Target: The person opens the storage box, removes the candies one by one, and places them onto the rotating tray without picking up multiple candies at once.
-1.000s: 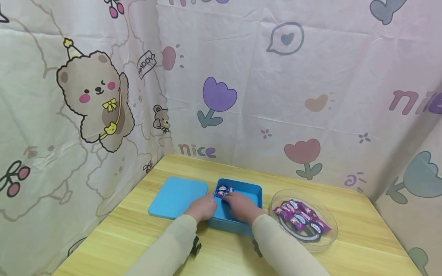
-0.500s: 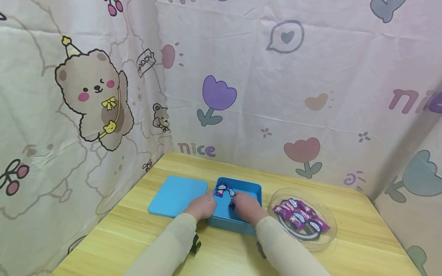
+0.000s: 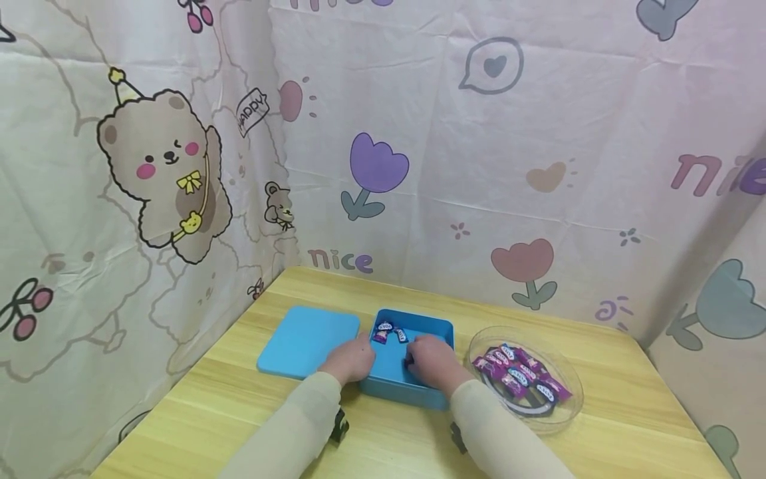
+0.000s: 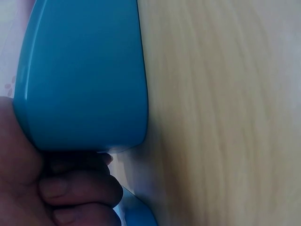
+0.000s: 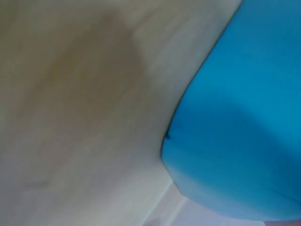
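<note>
A blue rectangular box [image 3: 402,394] stands uncovered on the table. My left hand [image 3: 350,358] grips its left wall, and in the left wrist view the curled fingers [image 4: 80,188] lie against the outside of the box. Reaching over the front right part of the box, my right hand [image 3: 435,361] pinches a dark purple wrapped candy [image 3: 409,360], mostly hidden by the fingers. Two more wrapped candies, a purple one [image 3: 382,332] and a darker one [image 3: 401,334], lie in the back left corner. The right wrist view shows only the box's outer side [image 5: 235,127] and the tabletop.
A flat blue lid [image 3: 306,340] lies left of the box. To the right, a clear round dish [image 3: 576,406] holds several purple wrapped candies [image 3: 517,376]. Patterned cloth [image 3: 443,166] hangs behind and beside the wooden table [image 3: 209,412].
My right hand has drawn back from the candies in the corner, moving right and toward the front with a candy in its fingers. The left hand stays on the box wall.
</note>
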The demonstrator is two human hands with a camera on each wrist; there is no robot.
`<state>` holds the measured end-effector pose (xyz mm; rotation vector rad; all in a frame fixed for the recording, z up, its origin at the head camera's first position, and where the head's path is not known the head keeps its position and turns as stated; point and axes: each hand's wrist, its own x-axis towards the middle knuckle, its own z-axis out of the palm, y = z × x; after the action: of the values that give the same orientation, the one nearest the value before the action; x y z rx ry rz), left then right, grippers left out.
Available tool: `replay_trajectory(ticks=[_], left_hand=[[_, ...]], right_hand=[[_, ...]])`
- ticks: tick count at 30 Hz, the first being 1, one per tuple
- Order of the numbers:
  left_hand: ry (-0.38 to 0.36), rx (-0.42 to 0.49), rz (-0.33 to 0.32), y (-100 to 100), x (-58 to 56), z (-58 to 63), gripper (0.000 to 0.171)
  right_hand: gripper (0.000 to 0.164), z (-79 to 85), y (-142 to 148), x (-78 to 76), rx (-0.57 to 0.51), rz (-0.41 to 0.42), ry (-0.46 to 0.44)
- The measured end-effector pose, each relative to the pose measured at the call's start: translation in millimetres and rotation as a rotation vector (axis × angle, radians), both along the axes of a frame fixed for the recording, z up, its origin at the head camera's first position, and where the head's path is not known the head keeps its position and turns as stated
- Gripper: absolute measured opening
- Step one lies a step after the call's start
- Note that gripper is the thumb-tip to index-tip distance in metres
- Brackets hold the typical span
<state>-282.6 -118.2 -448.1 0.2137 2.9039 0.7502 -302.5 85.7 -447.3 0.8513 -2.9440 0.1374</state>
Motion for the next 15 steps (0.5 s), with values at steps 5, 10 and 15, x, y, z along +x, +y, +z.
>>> replay_trajectory(ticks=[5,10,15], left_hand=[[0.001,0.001,-0.005,0,-0.9,-1.9,0.053],[-0.005,-0.004,-0.002,0,-1.4,-3.0,0.052],[0.011,-0.015,-0.013,1,-1.9,-0.4,0.052]], right_hand=[[0.006,2.2,2,4.1,-0.023,-0.034,-0.051],[0.007,3.9,5,7.0,-0.093,-0.043,-0.080],[0.006,16.3,12,10.3,-0.198,-0.038,-0.056]])
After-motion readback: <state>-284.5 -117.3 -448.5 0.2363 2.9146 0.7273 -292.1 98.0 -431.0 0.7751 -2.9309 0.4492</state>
